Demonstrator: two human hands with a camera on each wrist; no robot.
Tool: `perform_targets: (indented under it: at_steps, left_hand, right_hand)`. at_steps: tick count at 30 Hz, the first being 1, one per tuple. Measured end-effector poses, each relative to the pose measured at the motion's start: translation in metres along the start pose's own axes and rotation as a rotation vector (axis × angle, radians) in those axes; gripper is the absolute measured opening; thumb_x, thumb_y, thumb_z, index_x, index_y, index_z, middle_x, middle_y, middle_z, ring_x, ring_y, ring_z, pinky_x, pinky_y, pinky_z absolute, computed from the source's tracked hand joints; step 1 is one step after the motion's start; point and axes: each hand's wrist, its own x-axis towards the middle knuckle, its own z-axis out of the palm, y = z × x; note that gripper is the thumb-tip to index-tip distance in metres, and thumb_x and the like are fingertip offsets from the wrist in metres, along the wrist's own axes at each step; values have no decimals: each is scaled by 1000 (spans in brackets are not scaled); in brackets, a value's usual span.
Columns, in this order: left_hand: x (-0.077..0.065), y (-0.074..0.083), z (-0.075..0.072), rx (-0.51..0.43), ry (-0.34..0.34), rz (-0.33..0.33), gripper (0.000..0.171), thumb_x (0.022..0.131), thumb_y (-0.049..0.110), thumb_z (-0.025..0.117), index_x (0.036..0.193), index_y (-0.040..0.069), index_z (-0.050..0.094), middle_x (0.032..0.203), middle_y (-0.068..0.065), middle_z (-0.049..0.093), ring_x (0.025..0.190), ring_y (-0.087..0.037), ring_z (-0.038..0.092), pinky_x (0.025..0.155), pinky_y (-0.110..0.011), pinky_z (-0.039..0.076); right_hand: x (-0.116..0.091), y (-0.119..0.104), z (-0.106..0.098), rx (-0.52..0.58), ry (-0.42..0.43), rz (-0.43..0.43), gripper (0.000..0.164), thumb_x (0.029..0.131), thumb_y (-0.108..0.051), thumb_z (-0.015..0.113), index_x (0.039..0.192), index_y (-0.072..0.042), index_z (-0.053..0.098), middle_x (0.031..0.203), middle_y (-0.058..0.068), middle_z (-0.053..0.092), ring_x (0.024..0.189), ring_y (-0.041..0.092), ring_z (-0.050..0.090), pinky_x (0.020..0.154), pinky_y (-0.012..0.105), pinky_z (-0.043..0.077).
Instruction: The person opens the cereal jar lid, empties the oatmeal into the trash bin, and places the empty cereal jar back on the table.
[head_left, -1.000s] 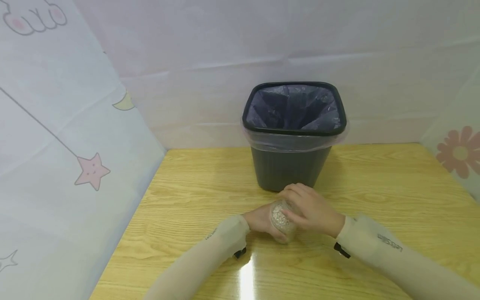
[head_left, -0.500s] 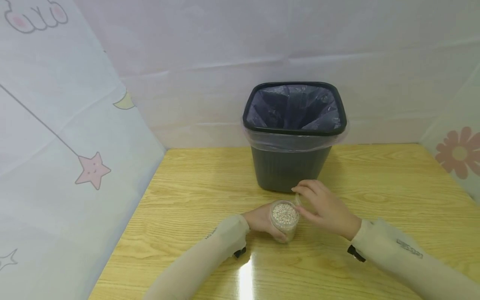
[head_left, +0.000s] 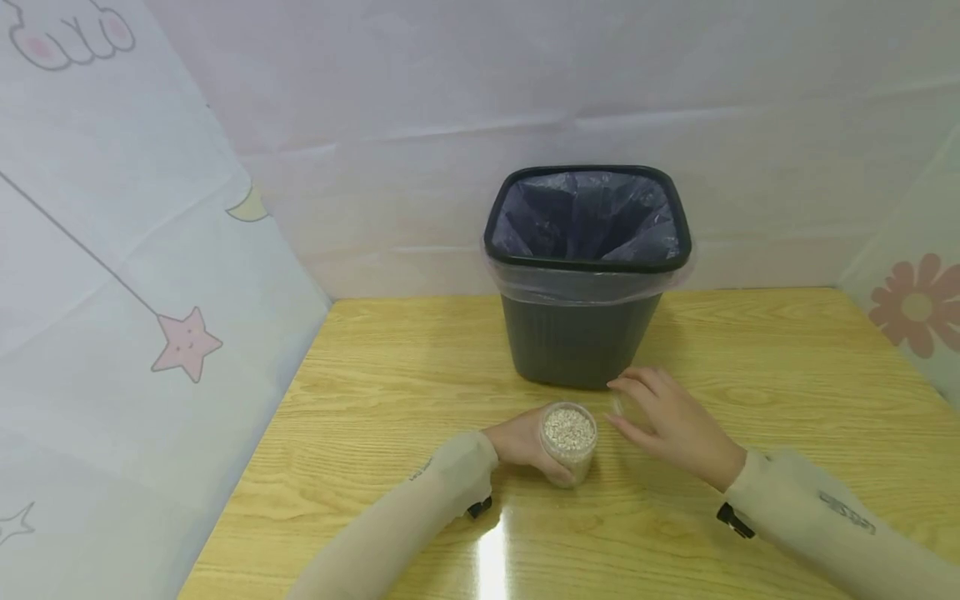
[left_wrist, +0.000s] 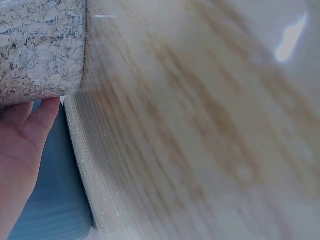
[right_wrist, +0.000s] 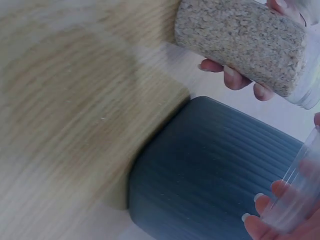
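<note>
A clear jar filled with oat flakes stands upright on the wooden table, its top uncovered. My left hand grips it from the left side; in the right wrist view, several fingertips show curled round the jar. To the right of the jar, and apart from it, my right hand holds a clear round lid by its edge between thumb and fingers. In the left wrist view the jar's oats appear close up, with part of the left hand below.
A dark bin with a clear plastic liner stands just behind the jar and hands. The wooden table extends to both sides. Pale printed sheets hang behind and at the sides.
My right hand has lifted the lid off the jar and moved to the right with it, uncovering the oats. The left hand and jar have stayed in place.
</note>
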Motion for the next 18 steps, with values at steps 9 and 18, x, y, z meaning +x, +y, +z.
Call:
perform_targets:
  at_steps: [9, 18]
  left_hand:
    - [-1, 1, 1, -14, -1, 7, 87, 65, -3, 88, 138, 11, 44, 122, 9, 55, 114, -4, 51, 102, -23, 37]
    - [-1, 0, 1, -24, -8, 10, 85, 66, -4, 86, 138, 12, 44, 124, 9, 54, 116, -4, 51, 103, -23, 37]
  right_hand:
    - [-9, 5, 3, -24, 7, -3, 67, 100, -55, 31, 110, 4, 62, 106, 16, 59, 94, 32, 57, 77, 49, 52]
    - [-16, 7, 8, -62, -25, 1, 68, 100, -56, 31, 109, 5, 61, 105, 18, 60, 92, 34, 58, 75, 50, 53]
